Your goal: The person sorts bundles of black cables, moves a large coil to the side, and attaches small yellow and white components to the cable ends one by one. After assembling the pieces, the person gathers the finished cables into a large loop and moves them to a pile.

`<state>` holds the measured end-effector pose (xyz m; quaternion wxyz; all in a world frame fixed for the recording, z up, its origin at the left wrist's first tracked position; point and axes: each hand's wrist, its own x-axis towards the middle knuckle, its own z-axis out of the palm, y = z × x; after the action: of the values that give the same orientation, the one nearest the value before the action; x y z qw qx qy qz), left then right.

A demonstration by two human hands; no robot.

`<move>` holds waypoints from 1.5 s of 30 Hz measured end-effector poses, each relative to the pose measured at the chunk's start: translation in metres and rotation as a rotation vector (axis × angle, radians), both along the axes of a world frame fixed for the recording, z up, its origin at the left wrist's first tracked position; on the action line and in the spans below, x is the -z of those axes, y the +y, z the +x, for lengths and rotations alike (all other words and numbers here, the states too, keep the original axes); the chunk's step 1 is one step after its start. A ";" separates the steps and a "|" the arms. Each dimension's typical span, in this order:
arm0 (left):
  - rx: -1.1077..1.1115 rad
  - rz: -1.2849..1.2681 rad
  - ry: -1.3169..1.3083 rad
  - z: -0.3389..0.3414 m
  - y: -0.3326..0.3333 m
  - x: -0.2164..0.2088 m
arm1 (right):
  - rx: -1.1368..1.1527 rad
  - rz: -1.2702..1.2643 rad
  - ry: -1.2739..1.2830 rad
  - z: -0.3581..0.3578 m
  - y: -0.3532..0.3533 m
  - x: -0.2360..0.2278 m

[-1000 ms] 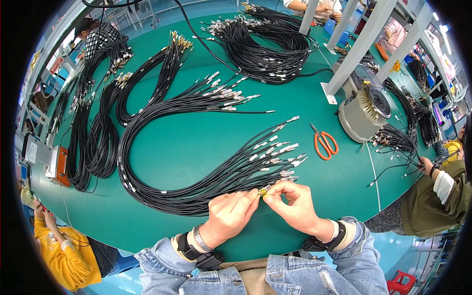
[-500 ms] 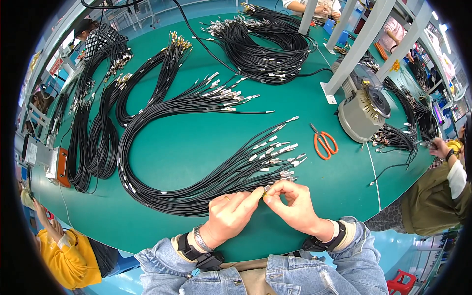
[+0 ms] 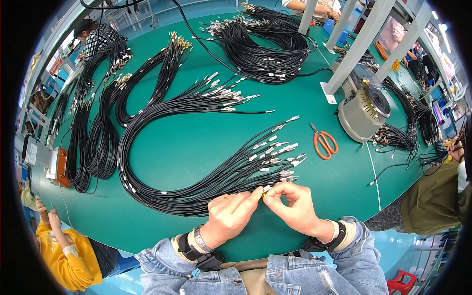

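Head view, and here we are over the green table (image 3: 206, 142), both hands meeting low in the middle! The right hand (image 3: 295, 206) has thumb and index closed in a tight pinch, a rounded gap behind their tips, and caught there is a small part (image 3: 267, 189), pale on top with a yellow bit below. In from the other side comes the index of the left hand (image 3: 228, 211), pointed straight at it, tip against the part, the rest of those fingers folded in; whether the left thumb grips too, I cannot tell. The part sits right between the two sets of fingertips, above the table's near side

Just beyond, what a sweep! The black cables (image 3: 147, 189) curve round in a great open C, pale tips fanned out on the right, the lower ones just past the knuckles. Off to the right, the orange-handled pliers (image 3: 324, 142) lie with handles spread, well apart from the hands. Behind them stands a grey round machine (image 3: 361, 115), close to a pale post (image 3: 361, 44). Further back, a big coil (image 3: 241, 54) of more black cable; over on the left, a box (image 3: 61, 164) with an orange face. A worker in yellow (image 3: 69, 255) is at lower left, another in olive (image 3: 432, 201) at the right edge
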<state>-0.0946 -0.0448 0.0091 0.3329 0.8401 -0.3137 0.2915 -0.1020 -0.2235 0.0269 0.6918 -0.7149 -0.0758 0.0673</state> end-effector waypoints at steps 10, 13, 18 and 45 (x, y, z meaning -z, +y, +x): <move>-0.017 -0.126 0.076 -0.002 -0.004 0.002 | 0.004 0.082 0.042 0.001 0.001 0.007; -0.022 -0.165 0.101 -0.002 -0.006 0.001 | 0.000 0.106 0.050 0.003 0.001 0.008; 0.007 -0.223 0.183 -0.003 -0.006 0.002 | -0.029 0.077 0.089 0.002 -0.002 0.010; 0.170 -0.691 0.996 -0.001 0.002 -0.006 | 0.000 0.165 0.229 0.009 0.000 0.017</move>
<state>-0.0961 -0.0426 0.0154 0.7148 0.6909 -0.0735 -0.0792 -0.0927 -0.2232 0.0096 0.7523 -0.6433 -0.0018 0.1419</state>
